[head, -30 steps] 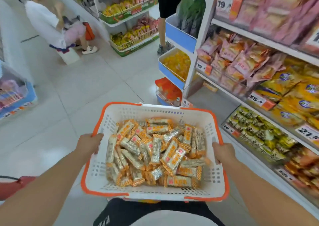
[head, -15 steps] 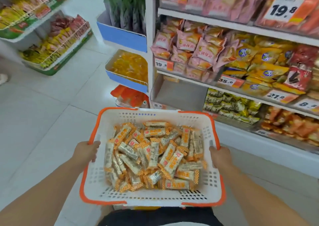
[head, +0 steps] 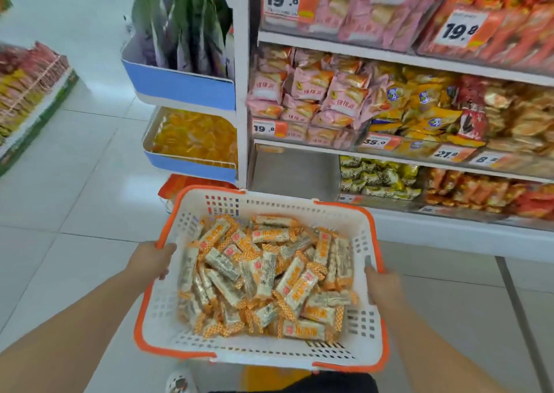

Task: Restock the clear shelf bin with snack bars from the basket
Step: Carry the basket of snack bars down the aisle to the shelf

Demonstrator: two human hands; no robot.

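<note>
I carry a white plastic basket (head: 364, 347) with an orange rim in front of me. It holds a heap of several snack bars (head: 263, 275) in silver and orange wrappers. My left hand (head: 151, 260) grips the basket's left rim, and my right hand (head: 382, 284) grips its right rim. Just beyond the basket's far edge, an empty clear shelf bin (head: 292, 167) sits at the left end of the lowest shelf.
The shelf unit (head: 389, 55) at right carries pink, yellow and red snack packs with price tags. Next to the empty bin is a bin of green-yellow packets (head: 379, 179). Blue end-cap trays (head: 186, 158) hang left of the unit. White tiled floor (head: 69, 197) spreads to the left.
My view has turned right and moved closer to the shelf unit. The empty bin now lies straight ahead of the basket. Both hands keep their grip on the rim.
</note>
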